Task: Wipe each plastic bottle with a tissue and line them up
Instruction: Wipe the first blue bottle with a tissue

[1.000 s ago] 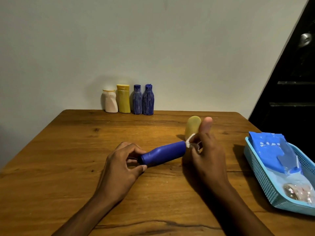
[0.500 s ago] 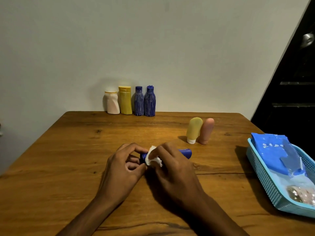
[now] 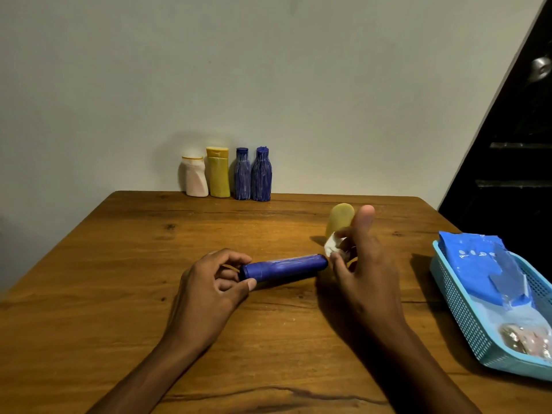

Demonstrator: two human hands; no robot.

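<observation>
Just ran the tissue back off the far end of the bottle; right hand pinching it, left hand gripping the cap end above the table. Nearly ready for the row.

Both forearms reach forward from the lower edge of the frame, bare to the wrist. The left hand lies palm-down with its fingers curled, thumb and fingertips pinching the near end of a blue bottle that lies on its side. The right hand stands at the bottle's far end, thumb pointing up, its fingers bunched around a crumpled white tissue.
</observation>
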